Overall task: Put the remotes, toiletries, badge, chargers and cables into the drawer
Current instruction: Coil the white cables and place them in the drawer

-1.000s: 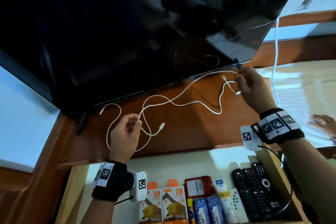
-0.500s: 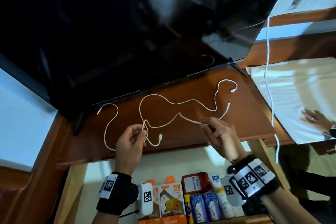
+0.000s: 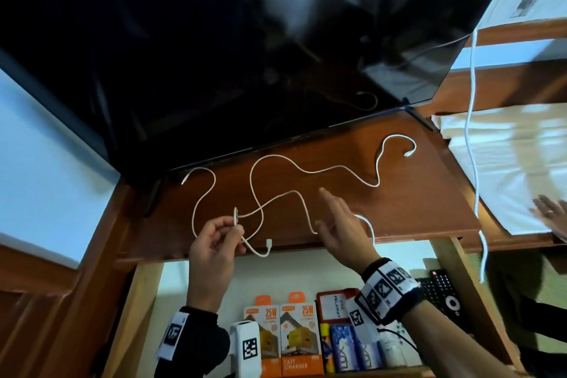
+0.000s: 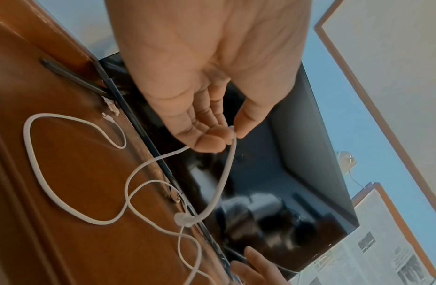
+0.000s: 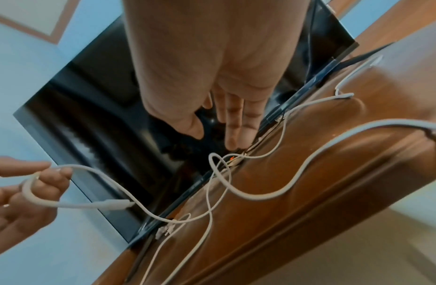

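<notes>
A: What's the big stuff here?

B: A dark television (image 3: 245, 55) stands at the far side of a brown wooden top (image 3: 414, 202). Below its near edge the open drawer (image 3: 144, 301) holds charger boxes (image 3: 283, 337), tubes and remotes (image 3: 441, 288).

A: And the white cables (image 3: 337, 167)?

B: They sprawl in crossing loops over the top, from far left to far right.

A: How would they handle?

B: My guess: light, limp, apt to snag where strands cross. Better gathered into coils than dragged by one plug.

A: Who has hold?

B: The left hand (image 3: 214, 239) pinches a bend of cable between thumb and fingertips (image 4: 209, 142), a plug (image 3: 268, 242) dangling just right of it. The right hand (image 3: 343, 230) hovers over the strands, fingers straight and spread, gripping nothing.

A: Their look?

B: Thin, smooth, white, small connectors at the ends.
</notes>
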